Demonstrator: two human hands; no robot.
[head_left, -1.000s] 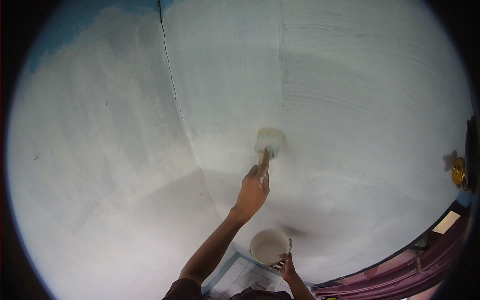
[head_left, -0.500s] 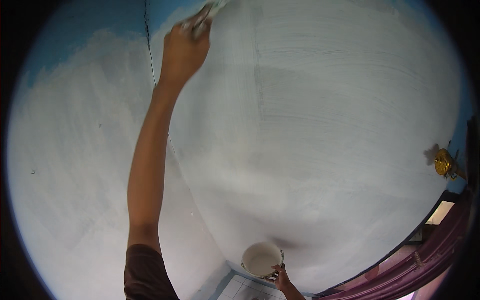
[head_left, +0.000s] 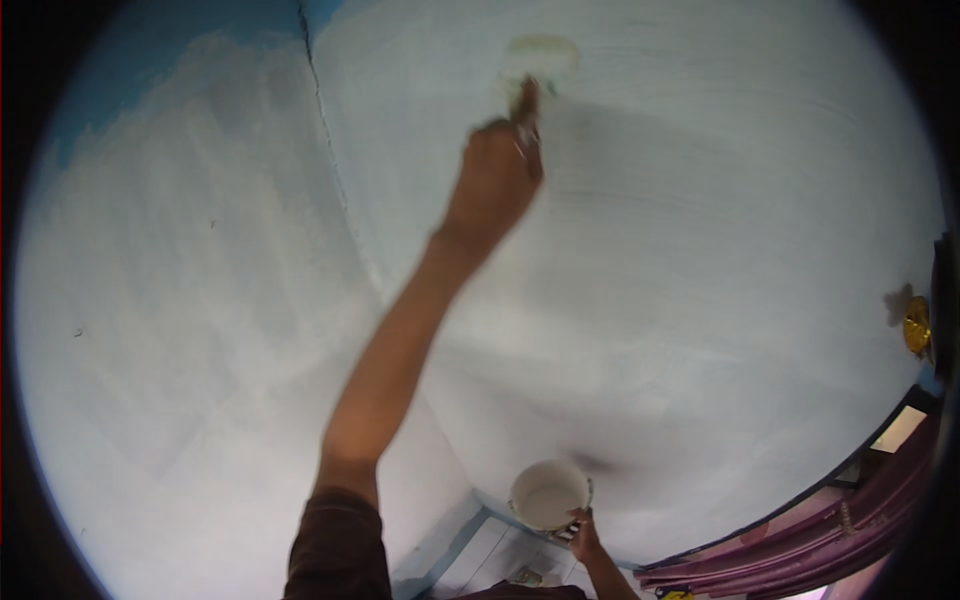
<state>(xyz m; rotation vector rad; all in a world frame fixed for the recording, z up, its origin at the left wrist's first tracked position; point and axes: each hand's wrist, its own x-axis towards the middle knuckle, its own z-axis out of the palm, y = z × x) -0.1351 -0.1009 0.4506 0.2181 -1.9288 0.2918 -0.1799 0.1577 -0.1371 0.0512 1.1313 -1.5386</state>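
Observation:
My left hand [head_left: 500, 170] is raised in front of the wall, its fingers closed around the handle of a wide, pale-headed paintbrush [head_left: 541, 60]. The brush head is smeared by motion and lies at or close to the wall surface [head_left: 680, 260]. Low down, my right hand [head_left: 585, 538] grips the rim of a white bucket [head_left: 532, 484] on its right side. Whitish paint shows inside the bucket, which tilts its mouth toward me.
A cracked corner line [head_left: 320, 110] separates the two walls, with blue paint [head_left: 110, 90] at the upper left. On the right are a gold ornament [head_left: 916, 326] and a gathered purple curtain [head_left: 800, 545] beneath a window edge. White floor tiles [head_left: 480, 555] show below.
My left hand has swept the brush right and somewhat down, away from the corner. The bucket and right hand appear slightly farther right and higher in view, as the whole view shifted a little.

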